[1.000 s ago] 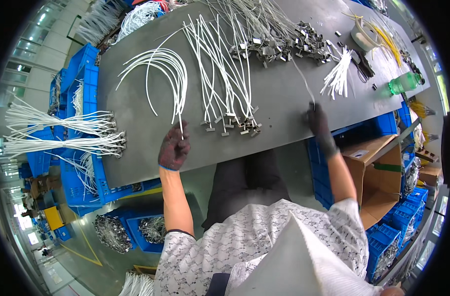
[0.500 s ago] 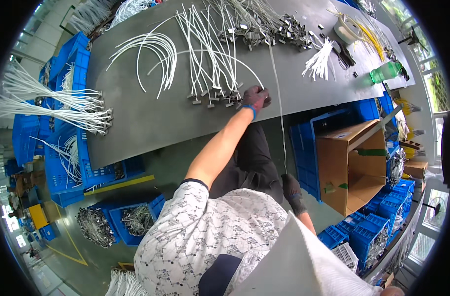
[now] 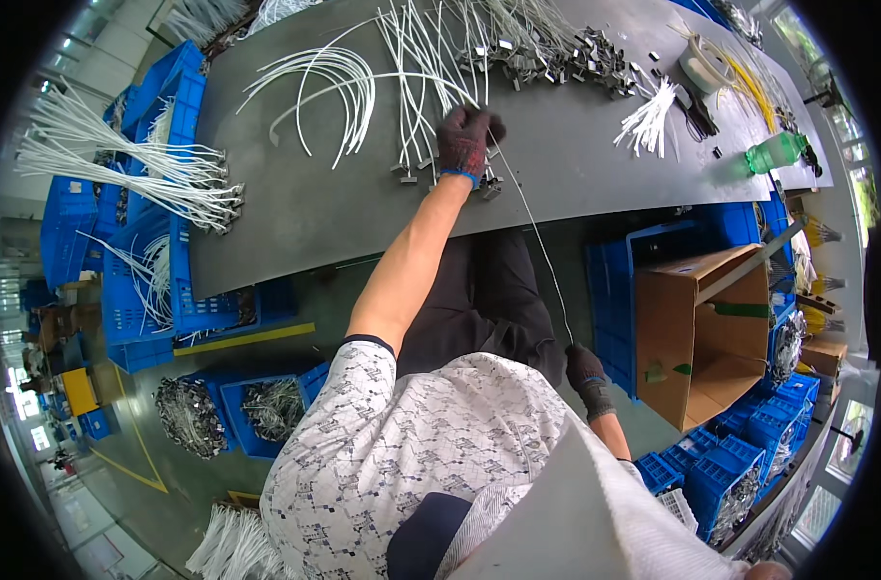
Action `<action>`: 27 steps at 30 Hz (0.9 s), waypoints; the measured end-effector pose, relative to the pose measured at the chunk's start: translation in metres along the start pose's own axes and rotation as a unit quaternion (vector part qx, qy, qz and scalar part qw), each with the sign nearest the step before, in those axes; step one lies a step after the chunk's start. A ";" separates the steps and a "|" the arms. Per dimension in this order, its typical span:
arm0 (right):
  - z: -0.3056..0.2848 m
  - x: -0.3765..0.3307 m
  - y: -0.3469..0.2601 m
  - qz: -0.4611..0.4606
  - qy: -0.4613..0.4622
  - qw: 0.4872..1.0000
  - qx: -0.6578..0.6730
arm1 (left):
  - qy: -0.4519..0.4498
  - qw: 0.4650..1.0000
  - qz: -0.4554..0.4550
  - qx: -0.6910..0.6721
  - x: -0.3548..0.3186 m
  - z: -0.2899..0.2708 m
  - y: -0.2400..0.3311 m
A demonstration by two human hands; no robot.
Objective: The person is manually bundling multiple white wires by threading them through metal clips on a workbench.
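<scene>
bundles of long white tubes (image 3: 121, 169), metal-ended on their right side, lie across the left edge of the grey tabletop (image 3: 286, 227), overhanging blue plastic crates (image 3: 136, 324). on the floor below, two bins of tangled metal parts (image 3: 276, 411) stand side by side.

on the tabletop, a fan of curved white tubes (image 3: 363, 101) bends over to the left. a single white tube (image 3: 402, 75) arches across this fan and over the straight white tubes (image 3: 413, 97) next to it, its right end reaching the left hand. metal clips (image 3: 408, 179) sit at the near ends of the straight tubes.

the left hand (image 3: 469, 140), in a dark reddish glove, is above the clipped ends, fingers closed around the end of the single white tube. a thin grey wire (image 3: 535, 227) runs from this hand down past the table edge to the right hand; whether it enters the tube is hidden by the fingers.

behind, a heap of metal clips (image 3: 590, 63) lies with grey cables. the right hand (image 3: 585, 370), gloved, is low beside the person's thigh, fingers closed on the lower end of the wire.

farther right: an open cardboard box (image 3: 664, 353) below table level; on the table, a cluster of short white tubes (image 3: 648, 118), yellow wires (image 3: 754, 89) and a green bottle (image 3: 777, 153) on its side.
</scene>
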State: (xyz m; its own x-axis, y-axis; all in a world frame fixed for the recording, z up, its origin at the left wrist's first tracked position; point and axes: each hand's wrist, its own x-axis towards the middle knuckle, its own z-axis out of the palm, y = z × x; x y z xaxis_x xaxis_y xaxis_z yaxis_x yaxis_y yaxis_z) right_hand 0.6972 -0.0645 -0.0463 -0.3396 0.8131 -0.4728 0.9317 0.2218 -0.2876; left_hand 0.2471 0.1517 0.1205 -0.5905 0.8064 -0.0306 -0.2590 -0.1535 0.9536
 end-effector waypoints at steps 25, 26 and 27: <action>-0.106 0.069 -0.139 -0.075 0.145 0.920 0.355 | 0.082 0.881 -0.196 -0.423 0.036 -0.078 -0.031; -0.099 0.061 -0.124 -0.065 0.144 0.921 0.355 | 0.109 0.880 -0.153 -0.437 0.030 -0.069 -0.024; -0.096 0.051 -0.116 -0.045 0.135 0.939 0.312 | 0.117 0.894 -0.127 -0.413 0.030 -0.069 -0.021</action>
State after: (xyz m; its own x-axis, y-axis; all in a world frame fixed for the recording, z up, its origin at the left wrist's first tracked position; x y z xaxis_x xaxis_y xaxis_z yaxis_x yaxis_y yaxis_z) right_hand 0.5839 0.0031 0.0426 -0.2896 0.9316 -0.2197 0.6148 0.0051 -0.7886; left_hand 0.1824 0.1395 0.0788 -0.5503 0.7491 -0.3688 -0.8272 -0.4289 0.3630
